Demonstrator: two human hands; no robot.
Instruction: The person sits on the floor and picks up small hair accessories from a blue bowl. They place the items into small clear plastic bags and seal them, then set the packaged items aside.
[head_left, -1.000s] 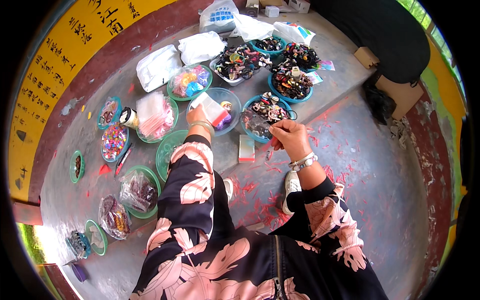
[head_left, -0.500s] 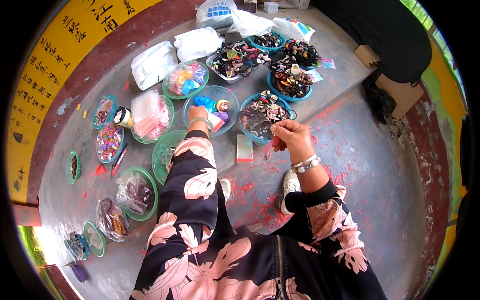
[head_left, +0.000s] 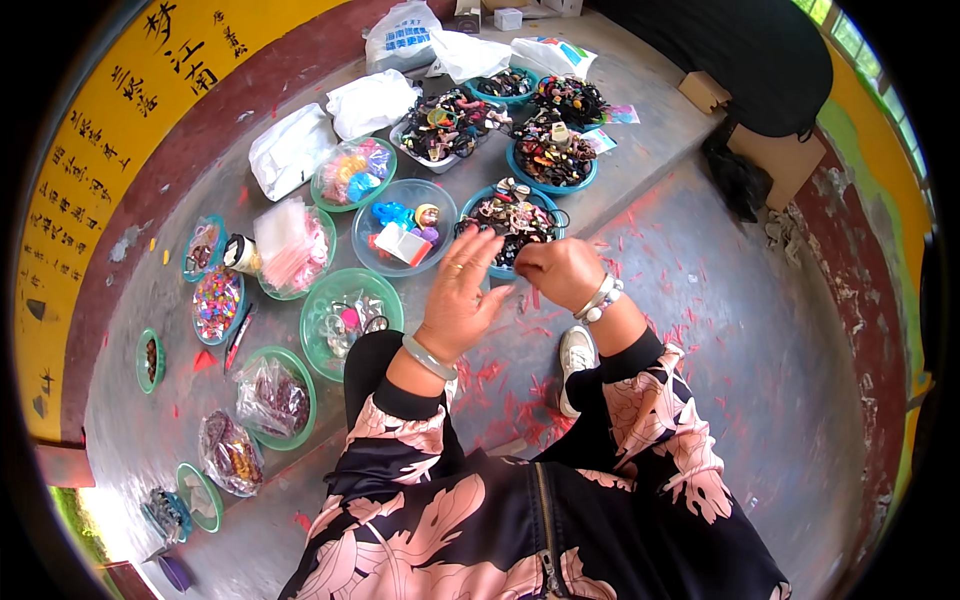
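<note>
My left hand [head_left: 455, 300] is raised in front of me, palm toward the right, its fingers stretched out with nothing visible in them. Close beside it, my right hand [head_left: 562, 275] has its fingers curled into a pinch; what they hold, if anything, is hidden. Just beyond both hands stands a blue basin [head_left: 566, 222] heaped with dark hair ties and small ornaments. A clear bluish bowl [head_left: 362, 247] to the left holds a blue toy, a doll-like figure and a white and red box [head_left: 402, 243]. Nearer, a green bowl [head_left: 312, 352] contains small clear packets and a pink piece.
More basins of hair ties [head_left: 553, 150] stand at the back with white plastic bags [head_left: 292, 150]. At left are colourful beads [head_left: 217, 303], pink clear packets [head_left: 292, 245] and a red-black cutter [head_left: 240, 340]. Red scraps [head_left: 485, 375] litter the lower floor past a ledge edge.
My left hand has come back from the clear bowl toward my right hand, its fingers spreading. My right hand has shifted slightly left, and the clear and pink item at its fingertips no longer shows.
</note>
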